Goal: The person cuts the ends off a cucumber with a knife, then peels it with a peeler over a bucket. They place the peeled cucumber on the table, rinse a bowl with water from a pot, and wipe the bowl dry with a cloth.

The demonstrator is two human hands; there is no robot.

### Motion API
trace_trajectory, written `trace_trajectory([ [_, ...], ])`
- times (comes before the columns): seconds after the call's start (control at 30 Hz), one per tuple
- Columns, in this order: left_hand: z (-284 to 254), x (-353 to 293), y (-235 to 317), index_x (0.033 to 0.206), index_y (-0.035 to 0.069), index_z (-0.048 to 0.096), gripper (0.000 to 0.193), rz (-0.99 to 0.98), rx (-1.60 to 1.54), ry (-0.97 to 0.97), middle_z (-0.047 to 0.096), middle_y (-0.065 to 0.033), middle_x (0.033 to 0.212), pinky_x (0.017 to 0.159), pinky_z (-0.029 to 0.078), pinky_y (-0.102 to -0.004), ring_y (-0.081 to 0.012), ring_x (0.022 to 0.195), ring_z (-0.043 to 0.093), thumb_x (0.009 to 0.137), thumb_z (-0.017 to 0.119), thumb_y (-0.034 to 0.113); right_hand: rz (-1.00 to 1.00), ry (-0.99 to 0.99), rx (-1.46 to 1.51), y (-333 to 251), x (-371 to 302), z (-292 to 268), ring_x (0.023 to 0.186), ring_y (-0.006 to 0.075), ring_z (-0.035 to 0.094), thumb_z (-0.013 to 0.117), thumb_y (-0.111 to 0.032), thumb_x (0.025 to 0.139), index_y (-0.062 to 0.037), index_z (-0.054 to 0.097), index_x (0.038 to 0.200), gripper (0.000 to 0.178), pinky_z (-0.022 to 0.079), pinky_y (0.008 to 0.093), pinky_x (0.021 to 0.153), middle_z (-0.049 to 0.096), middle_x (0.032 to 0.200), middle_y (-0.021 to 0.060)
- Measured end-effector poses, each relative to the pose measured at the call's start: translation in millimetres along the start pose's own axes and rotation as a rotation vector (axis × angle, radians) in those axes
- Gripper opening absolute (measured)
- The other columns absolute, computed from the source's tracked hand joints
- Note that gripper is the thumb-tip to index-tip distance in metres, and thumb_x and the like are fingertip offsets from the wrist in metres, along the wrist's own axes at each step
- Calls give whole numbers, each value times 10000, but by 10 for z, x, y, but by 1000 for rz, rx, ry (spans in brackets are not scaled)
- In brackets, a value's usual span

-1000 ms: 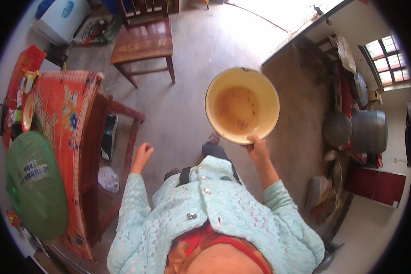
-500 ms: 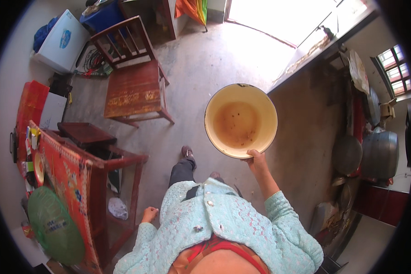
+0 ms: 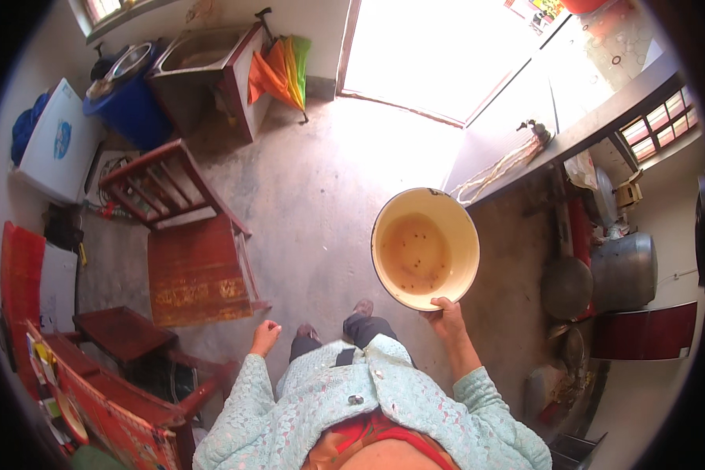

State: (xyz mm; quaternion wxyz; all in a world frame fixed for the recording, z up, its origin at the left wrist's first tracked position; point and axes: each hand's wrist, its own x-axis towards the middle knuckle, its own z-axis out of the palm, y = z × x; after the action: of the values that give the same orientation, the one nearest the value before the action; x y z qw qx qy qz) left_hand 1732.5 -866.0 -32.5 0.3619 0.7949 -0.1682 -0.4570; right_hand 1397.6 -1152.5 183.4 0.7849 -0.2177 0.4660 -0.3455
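My right hand (image 3: 446,317) grips the near rim of a cream enamel basin (image 3: 468,258), thumb over the edge and fingers underneath. The basin is held out in front of me to the right, its mouth facing up. A shallow layer of brownish liquid (image 3: 415,251) with small dark specks lies in its bottom, and dark chips mark the far rim. Empty, with its fingers curled in, my left hand (image 3: 265,338) hangs beside my left leg, near the wooden chair (image 3: 196,270).
The bright doorway (image 3: 415,63) stands ahead, with a folded colourful umbrella (image 3: 282,74) left of it. Farther left are a sink (image 3: 204,51), a blue bucket (image 3: 133,110) and a white appliance (image 3: 59,145). A red table (image 3: 110,392) is near left; a large metal pot (image 3: 625,270) is at right.
I have moved forward toward the doorway; the chair and table now appear lower and farther left. My left hand has swung forward. The basin stays in my right hand, slightly lower in view.
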Motion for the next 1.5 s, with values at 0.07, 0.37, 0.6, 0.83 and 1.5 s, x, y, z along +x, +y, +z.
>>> trace_trajectory([
  [0.07,-98,316,324,857,-3,593,217,52,27,10,620,-78,716,593,486,-295,-150,625,592,765,619,192,-32,3,23,-111,256,146,739,281,645,515,28,712,22,427,1152,449,578,384,571,597,974,163],
  [0.37,-567,368,852,793,22,587,138,-156,154,313,593,-59,635,472,440,-279,-132,506,554,777,604,158,-60,-78,54,-878,1604,382,756,276,641,521,8,709,21,419,1151,454,573,369,551,590,963,147],
  [0.6,41,208,1550,792,31,604,185,-478,150,32,599,-43,682,475,462,-296,-146,568,578,798,606,215,-108,-11,18,-1588,2473,594,786,276,634,519,5,701,-1,377,1197,516,569,352,565,559,1023,150],
  [0.83,140,1575,1781,867,26,623,209,-498,-2,-18,631,-91,740,582,487,-323,-179,658,615,815,585,224,-145,99,75,-2013,3392,901,747,258,642,502,5,725,30,471,1100,378,570,352,554,601,945,135],
  [1.5,-230,5638,5023,876,17,573,150,79,83,-3,581,-24,673,572,465,-261,-109,610,562,804,601,146,-178,210,134,-3255,5694,2001,753,260,640,515,31,720,20,456,1123,408,569,364,545,597,968,143],
])
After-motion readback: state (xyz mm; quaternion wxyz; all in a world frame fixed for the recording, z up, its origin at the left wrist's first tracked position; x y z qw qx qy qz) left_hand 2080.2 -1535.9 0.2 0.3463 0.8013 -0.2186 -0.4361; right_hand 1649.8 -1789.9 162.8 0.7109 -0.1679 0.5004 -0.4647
